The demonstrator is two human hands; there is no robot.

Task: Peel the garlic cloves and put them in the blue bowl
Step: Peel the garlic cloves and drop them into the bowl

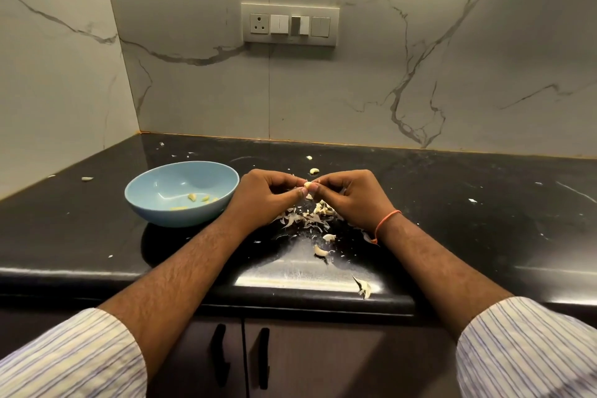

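Black worktop (97, 229) under a marble-veined wall, carrying a blue bowl (151, 200) at left with a few peeled garlic cloves (192, 197) lying inside. Just right of the bowl, left hand (265, 194) and right hand (352, 195) raised together, fingertips of both pinching one garlic clove (308, 185), seemingly part-peeled though too small to be sure. Below the hands, a scatter of papery garlic skins (310, 218); nearer the edge, one loose unpeeled clove (320, 250).

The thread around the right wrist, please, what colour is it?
Orange, seen in the head view: the thin wrist thread.
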